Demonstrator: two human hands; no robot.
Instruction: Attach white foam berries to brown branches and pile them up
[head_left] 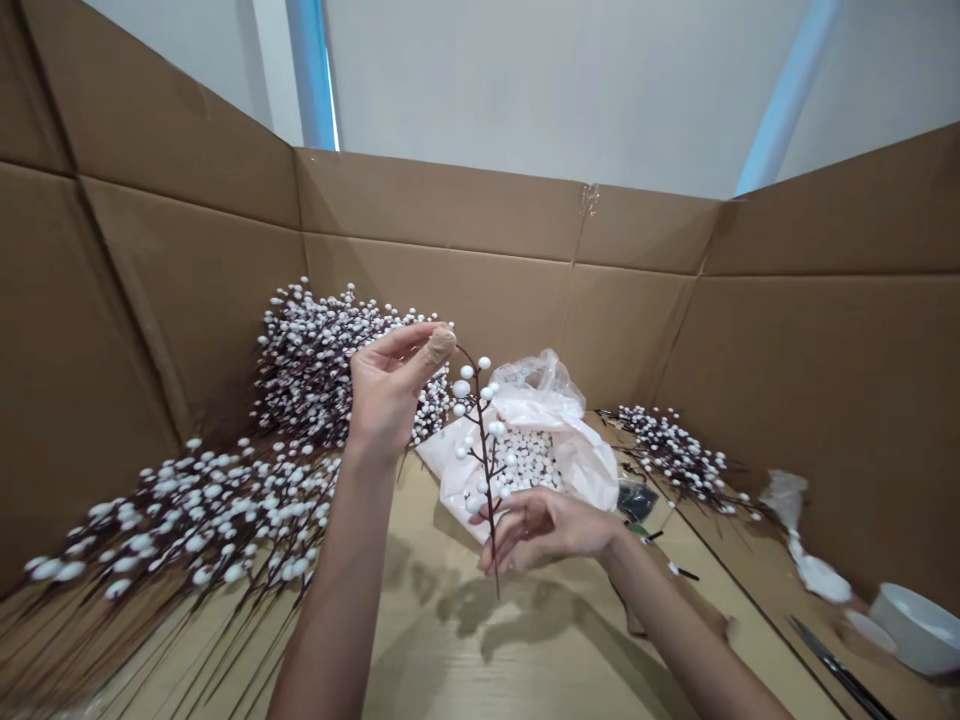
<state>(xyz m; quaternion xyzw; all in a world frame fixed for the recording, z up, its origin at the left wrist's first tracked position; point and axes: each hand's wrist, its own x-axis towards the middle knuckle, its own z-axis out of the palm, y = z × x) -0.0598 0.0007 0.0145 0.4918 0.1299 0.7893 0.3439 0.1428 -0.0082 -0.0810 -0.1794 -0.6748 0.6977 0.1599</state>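
Observation:
A dark brown artificial berry branch (484, 440) with white berries hangs upright over the table. My left hand (397, 385) pinches its top end, which bends toward the fingertips; a tan covering wraps the thumb. Lower down, the curled fingers of my right hand (544, 530) close about the bare stem, whose end sticks out below them. Right behind the branch, an opened white plastic bag (592, 465) holds many loose white berries (529, 455).
Berry branches stand in a dense pile (315, 370) at back left, with more branches (217, 510) at left. A smaller bunch (675, 455) lies at right. Scissors (832, 665) and a white bowl (919, 625) are at front right. Cardboard walls (465, 210) enclose the table.

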